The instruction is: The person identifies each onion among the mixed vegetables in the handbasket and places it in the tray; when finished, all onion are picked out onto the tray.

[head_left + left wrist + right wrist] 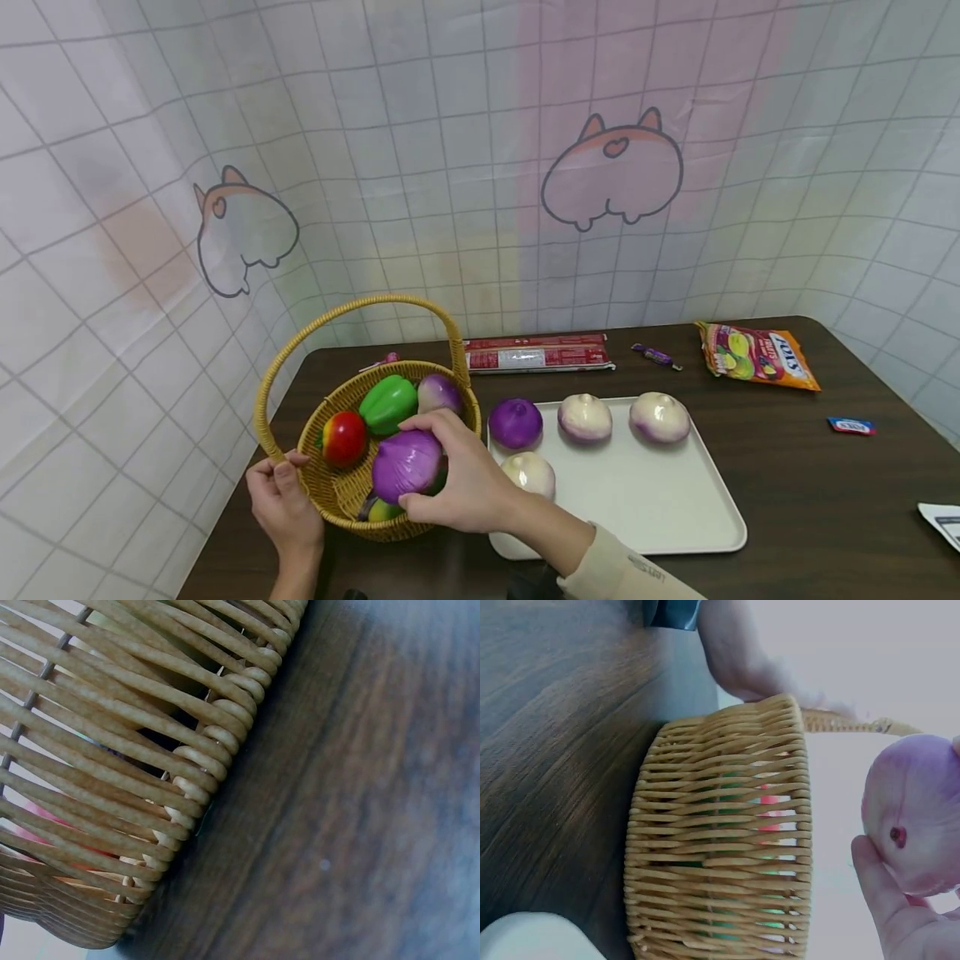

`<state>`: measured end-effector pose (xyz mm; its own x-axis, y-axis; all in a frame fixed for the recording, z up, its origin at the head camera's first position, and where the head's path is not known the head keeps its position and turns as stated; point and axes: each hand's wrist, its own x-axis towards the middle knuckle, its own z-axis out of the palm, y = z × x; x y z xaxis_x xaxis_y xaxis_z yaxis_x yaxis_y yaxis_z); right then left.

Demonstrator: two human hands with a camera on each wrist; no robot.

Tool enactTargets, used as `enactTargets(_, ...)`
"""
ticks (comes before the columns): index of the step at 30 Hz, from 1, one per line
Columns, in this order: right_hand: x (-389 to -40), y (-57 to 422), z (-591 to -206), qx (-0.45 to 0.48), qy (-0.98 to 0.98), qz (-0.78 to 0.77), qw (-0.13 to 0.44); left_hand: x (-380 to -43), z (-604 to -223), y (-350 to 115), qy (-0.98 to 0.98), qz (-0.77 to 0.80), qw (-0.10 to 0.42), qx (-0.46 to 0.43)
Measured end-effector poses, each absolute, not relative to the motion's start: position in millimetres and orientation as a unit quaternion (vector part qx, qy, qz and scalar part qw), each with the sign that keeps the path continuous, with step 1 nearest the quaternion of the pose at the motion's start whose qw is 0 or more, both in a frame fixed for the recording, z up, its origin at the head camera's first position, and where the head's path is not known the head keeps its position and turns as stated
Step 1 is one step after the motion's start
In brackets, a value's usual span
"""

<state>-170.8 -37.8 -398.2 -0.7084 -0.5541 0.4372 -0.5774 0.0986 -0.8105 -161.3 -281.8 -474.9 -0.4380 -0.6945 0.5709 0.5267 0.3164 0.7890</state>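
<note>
My right hand [468,479] grips a purple onion [405,467] over the right side of a wicker basket [348,512]. In the right wrist view, the onion [919,817] shows a pale side with a small brown scar. The left hand [285,500] pinches the basket's rim where its tall handle begins. Inside lie a red-and-yellow fruit [345,439], a green bell pepper [390,404], a purple-and-white onion [438,393] and a yellow-green piece [384,511], partly hidden. The left wrist view shows the woven side [127,735] close up, without the hand's fingers.
A white tray [637,508] right of the basket bears several onions, one purple [515,423] and the others whitish. Behind stand a long red packet [536,354], a small purple sweet [656,357] and an orange snack bag [759,357]. A blue wrapper [851,426] lies farther right.
</note>
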Motion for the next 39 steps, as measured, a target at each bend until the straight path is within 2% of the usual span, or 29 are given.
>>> enactTargets(16,-158.7,15.7,-396.9,0.346,-0.746,0.568,0.024,-159.7,-475.3,-282.2,-0.616,-0.579,0.530,0.069)
enactTargets(28,-162.9,58.8,-405.6,0.300,-0.762,0.567,0.087,-160.3,-476.2,-283.1,-0.617,-0.578,0.529,0.070)
enactTargets(39,-162.8,93.8,-415.7,0.265,-0.767,0.578,0.090,-161.3,-472.6,-280.5,-0.612,-0.588,0.525,0.066)
